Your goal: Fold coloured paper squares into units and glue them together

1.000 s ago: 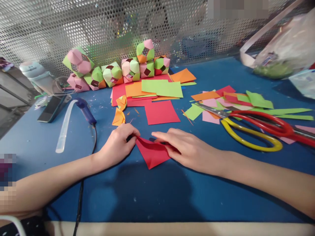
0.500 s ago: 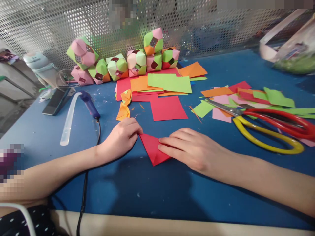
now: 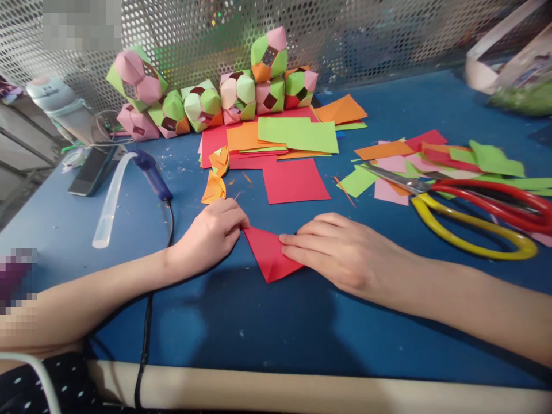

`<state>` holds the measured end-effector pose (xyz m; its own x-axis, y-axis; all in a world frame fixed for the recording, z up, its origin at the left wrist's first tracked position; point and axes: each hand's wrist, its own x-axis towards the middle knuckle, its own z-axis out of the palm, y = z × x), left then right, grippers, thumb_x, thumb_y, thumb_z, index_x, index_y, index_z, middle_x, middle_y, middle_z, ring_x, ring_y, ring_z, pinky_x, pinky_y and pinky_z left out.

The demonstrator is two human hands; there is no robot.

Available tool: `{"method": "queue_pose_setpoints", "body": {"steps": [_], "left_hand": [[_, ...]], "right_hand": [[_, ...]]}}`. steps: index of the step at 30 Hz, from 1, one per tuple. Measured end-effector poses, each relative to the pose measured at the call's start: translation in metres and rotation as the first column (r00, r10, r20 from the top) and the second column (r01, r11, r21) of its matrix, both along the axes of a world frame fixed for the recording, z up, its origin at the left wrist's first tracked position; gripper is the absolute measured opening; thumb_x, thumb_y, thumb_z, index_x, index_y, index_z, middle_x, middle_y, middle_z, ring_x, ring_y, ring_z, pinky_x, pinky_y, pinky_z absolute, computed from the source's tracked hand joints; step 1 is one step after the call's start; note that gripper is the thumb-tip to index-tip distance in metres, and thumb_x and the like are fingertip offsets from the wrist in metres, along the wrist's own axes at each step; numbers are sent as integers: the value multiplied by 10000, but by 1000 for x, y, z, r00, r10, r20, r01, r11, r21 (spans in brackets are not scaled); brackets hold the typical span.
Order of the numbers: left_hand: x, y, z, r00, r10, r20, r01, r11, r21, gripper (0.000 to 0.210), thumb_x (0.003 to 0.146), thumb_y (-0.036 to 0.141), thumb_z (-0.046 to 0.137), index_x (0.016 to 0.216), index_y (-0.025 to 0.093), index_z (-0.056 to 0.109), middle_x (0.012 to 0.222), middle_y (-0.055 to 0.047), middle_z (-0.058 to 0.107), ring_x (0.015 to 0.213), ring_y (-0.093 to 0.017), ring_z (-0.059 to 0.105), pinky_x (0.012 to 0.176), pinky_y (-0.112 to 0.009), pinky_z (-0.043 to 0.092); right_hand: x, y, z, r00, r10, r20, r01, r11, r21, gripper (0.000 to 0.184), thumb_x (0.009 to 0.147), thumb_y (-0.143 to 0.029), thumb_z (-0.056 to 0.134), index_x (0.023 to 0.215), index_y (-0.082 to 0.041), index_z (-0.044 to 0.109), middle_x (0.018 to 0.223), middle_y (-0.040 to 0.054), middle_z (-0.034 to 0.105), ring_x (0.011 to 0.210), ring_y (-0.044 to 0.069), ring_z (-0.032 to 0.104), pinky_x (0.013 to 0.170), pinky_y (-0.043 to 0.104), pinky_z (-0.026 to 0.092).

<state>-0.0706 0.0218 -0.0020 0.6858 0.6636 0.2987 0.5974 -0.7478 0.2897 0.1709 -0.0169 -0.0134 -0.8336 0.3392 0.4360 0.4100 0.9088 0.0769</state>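
Note:
A folded piece of red paper [image 3: 270, 253] lies on the blue table, one point toward me and a crease near that point. My left hand [image 3: 219, 233] is closed, pinching the paper's left corner between thumb and fingertips. Stretched out flat, the fingers of my right hand [image 3: 340, 247] rest on the paper's right side and cover that corner; its thumb is hidden. Just beyond the hands lies a flat red paper square [image 3: 296, 181]. Two small folded orange pieces [image 3: 214, 187] sit past my left hand.
Scissors [image 3: 457, 201] with red and yellow handles lie on coloured scraps [image 3: 388, 150] at right. Folded paper cubes [image 3: 202, 108] line the back, behind stacked sheets [image 3: 293, 135]. A blue glue gun [image 3: 150, 174] with its cord, a glue stick [image 3: 112, 201] and a phone [image 3: 91, 171] are at left.
The camera view has shifted slightly, so things on the table appear a little higher. Both hands keep nearly the same places on the red paper.

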Motion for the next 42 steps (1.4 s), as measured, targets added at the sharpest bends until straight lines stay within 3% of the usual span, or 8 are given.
{"method": "queue_pose_setpoints", "body": {"steps": [9,12,17,22,27,30,37,42], "left_hand": [[2,-4,2,997,-2,-78,5,999,44,194,795,83,430,786,122,620,834,-83,587,804,-171,544,734,-305,467],[6,-11,6,985,31,-170,-17,996,83,207,833,240,471,785,110,626,817,-95,586,781,-190,536,731,-336,460],[8,-20,7,949,52,-312,1,986,168,450,843,510,435,830,98,614,883,-131,587,843,-243,524,748,-389,452],[8,-22,7,948,37,-316,32,977,210,400,864,465,430,857,105,603,932,-139,579,871,-245,511,750,-388,447],[13,-35,11,950,-146,-278,203,960,190,254,891,308,423,825,139,602,878,-104,592,813,-203,518,718,-347,456],[15,-41,10,945,-186,-270,236,958,163,220,887,272,430,813,145,594,872,-99,606,771,-184,537,696,-335,478],[16,-38,4,939,-168,-300,244,941,235,222,884,297,441,787,140,565,1138,-178,598,1007,-250,580,816,-399,506],[14,-40,7,894,-102,-436,238,933,270,303,895,370,402,812,124,559,1154,-219,594,971,-289,605,764,-415,503]], "right_hand": [[3,2,0,999,-16,29,17,999,-28,295,890,-55,382,1006,-109,647,1029,71,693,887,191,565,760,346,442],[2,2,0,999,-11,41,12,1000,-17,299,889,-47,375,1004,-93,647,1013,80,695,870,194,567,752,349,443],[0,-1,0,999,-15,38,14,1000,25,292,894,-54,375,1003,-73,645,997,115,694,840,205,568,718,358,446],[-1,-2,0,1000,-19,20,19,1000,20,283,898,-55,379,1002,-69,642,982,121,696,831,207,566,706,358,444],[0,-2,-2,999,-27,40,27,1000,1,278,909,-75,378,990,-90,644,1016,115,685,851,202,559,710,357,435],[-1,-2,-1,997,-39,61,40,999,-4,287,915,-83,369,1007,-92,641,1016,111,685,862,205,560,710,358,432],[3,-5,10,979,-73,188,54,993,103,328,891,-49,347,943,-96,668,891,112,706,719,190,559,689,352,401],[7,-11,16,959,-106,262,71,988,139,246,814,-39,439,866,-86,675,750,101,684,600,183,519,639,340,351]]}}
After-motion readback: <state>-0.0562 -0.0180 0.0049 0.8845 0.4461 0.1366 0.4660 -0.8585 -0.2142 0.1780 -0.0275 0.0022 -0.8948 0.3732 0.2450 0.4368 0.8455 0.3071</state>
